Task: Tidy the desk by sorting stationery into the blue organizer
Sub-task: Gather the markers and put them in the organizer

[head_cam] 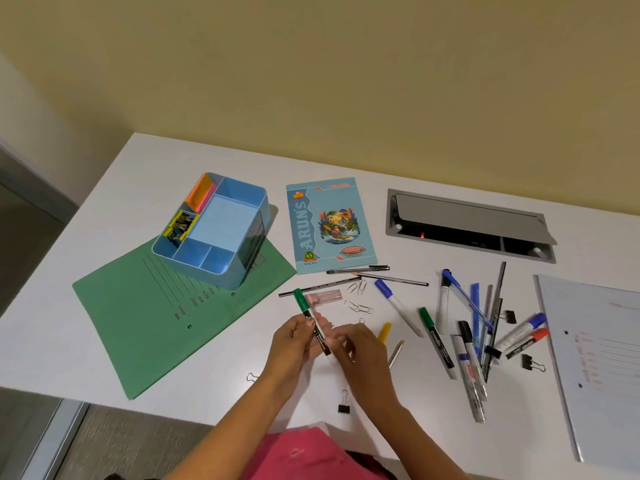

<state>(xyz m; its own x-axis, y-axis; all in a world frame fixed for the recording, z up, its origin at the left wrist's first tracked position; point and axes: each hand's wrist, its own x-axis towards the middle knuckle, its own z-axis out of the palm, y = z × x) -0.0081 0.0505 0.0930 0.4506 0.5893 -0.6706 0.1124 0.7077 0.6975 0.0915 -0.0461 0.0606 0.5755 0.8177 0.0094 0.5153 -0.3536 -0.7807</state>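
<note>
Stationery lies loose across the near half of the desk (173, 161), and the blue organizer (214, 273) stands toward the far left corner on a green folder (138, 323). Its small left compartments hold yellow and orange items; the rest look bare.

Near the front edge, the left hand (294, 344) has its fingers curled round a green-capped marker (311, 323), which tilts with the cap pointing away from the person. The right hand (356, 344) meets the marker's lower end, but it is blurred and I cannot tell whether it grips.

Just beyond the hands lie a pink case (325, 295), paper clips (358, 287) and thin pens. A notebook (329, 225) lies beside the organizer. A heap of markers and pens (478, 334) lies toward the right edge, beside a white sheet (602, 351). A binder clip (343, 403) sits at the front edge.
</note>
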